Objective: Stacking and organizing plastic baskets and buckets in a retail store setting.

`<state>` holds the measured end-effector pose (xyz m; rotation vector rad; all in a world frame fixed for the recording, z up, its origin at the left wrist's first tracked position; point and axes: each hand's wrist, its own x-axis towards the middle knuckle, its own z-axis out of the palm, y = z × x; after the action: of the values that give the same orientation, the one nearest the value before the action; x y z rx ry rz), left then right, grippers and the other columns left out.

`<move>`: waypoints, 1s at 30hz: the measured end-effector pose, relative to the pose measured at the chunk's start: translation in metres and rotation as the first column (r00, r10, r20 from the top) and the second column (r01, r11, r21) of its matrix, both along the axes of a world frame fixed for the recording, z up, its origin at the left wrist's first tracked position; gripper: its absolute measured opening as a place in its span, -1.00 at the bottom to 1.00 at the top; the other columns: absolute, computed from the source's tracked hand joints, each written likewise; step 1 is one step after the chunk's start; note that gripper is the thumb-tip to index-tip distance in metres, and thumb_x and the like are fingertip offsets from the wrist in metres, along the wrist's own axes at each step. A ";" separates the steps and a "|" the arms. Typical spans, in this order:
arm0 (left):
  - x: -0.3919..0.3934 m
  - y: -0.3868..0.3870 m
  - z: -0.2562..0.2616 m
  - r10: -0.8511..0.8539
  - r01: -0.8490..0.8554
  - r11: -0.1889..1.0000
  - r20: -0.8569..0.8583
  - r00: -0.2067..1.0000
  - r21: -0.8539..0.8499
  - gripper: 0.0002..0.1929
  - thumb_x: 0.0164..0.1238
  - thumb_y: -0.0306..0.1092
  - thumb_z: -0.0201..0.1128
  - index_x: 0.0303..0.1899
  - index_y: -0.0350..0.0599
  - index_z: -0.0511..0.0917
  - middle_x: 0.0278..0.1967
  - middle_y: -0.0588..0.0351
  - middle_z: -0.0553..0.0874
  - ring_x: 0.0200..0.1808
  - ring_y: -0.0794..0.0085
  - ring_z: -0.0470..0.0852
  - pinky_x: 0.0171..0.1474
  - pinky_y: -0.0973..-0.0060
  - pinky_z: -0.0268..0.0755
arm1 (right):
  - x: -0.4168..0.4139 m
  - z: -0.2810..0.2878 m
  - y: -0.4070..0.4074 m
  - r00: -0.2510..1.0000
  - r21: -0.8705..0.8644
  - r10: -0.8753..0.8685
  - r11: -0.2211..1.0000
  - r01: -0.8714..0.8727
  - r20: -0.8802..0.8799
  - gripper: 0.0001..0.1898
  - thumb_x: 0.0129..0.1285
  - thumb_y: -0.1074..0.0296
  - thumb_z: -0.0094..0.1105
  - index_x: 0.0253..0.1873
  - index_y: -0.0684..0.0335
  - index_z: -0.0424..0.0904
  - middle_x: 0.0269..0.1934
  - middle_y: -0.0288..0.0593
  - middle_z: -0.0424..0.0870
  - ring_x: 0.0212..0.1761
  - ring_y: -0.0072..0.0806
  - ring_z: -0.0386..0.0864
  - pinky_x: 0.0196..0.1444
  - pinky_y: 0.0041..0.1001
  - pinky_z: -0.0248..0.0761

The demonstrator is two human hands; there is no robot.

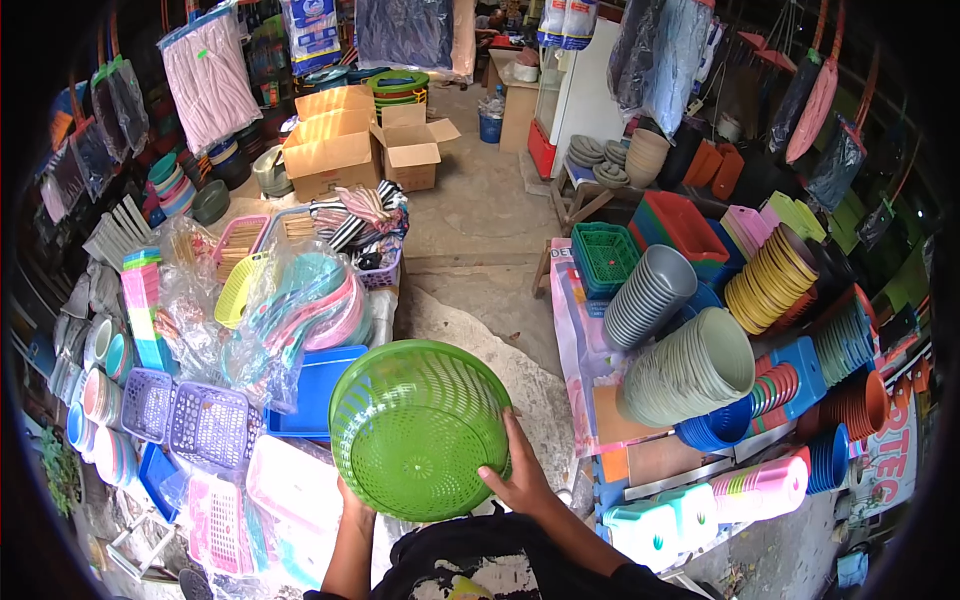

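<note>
Held in front of my body is a round green plastic colander basket (420, 431), tilted so that its perforated inside faces me. My right hand (517, 476) grips its right rim, the thumb over the edge and the fingers behind. At the lower left my left hand (352, 495) supports the basket; its fingers are mostly hidden behind the green wall. Just beyond the basket's left side lies a blue plastic tray (311, 409). A white plastic tray (289, 472) lies near my left wrist, on the stall's goods.
Purple perforated baskets (214, 424) and bagged plastic dippers (315, 300) crowd the left display. To the right stand stacked pale pots (690, 371), grey pots (652, 292) and a green basket (604, 255). Cardboard boxes (330, 150) flank the concrete aisle (480, 217). Wrapped mop heads (210, 82) hang overhead.
</note>
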<state>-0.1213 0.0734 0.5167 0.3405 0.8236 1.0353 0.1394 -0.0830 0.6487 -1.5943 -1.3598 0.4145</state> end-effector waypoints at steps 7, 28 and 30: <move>0.031 -0.012 0.023 -0.218 0.287 0.939 0.317 0.923 -0.190 -0.46 0.55 0.01 -0.11 0.31 -0.21 0.40 0.25 -0.14 0.54 0.24 -0.01 0.52 0.27 -0.01 0.43 | 0.001 0.000 -0.001 0.989 0.001 -0.031 1.000 0.031 0.142 -0.07 0.28 0.10 0.28 0.51 0.52 -0.10 0.48 0.43 0.03 0.53 0.27 0.02 0.53 -0.07 -0.04; 0.058 -0.039 0.045 -0.221 0.221 0.956 0.019 0.975 -0.191 -0.17 0.49 0.39 -0.42 0.41 -0.19 0.23 0.38 -0.11 0.37 0.37 0.03 0.39 0.42 0.01 0.22 | 0.040 -0.098 -0.021 0.798 -0.276 -0.336 0.935 0.220 -0.501 -0.37 0.54 0.07 -0.10 0.51 0.33 0.03 0.42 0.10 0.27 0.46 -0.20 0.24 0.47 -0.34 0.06; 0.062 -0.043 0.056 -0.212 0.203 0.964 -0.038 0.976 -0.174 -0.18 0.50 0.38 -0.39 0.40 -0.21 0.24 0.36 -0.12 0.40 0.35 0.05 0.41 0.41 0.05 0.25 | 0.038 -0.096 -0.029 0.762 -0.251 -0.337 0.940 0.233 -0.553 -0.36 0.51 0.16 0.00 0.50 0.38 0.02 0.38 0.10 0.29 0.41 -0.23 0.28 0.44 -0.31 0.11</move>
<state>-0.0596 0.0309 0.5731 0.3052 0.9005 0.7570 0.1778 -0.1118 0.5523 -1.5898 -0.6005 0.7781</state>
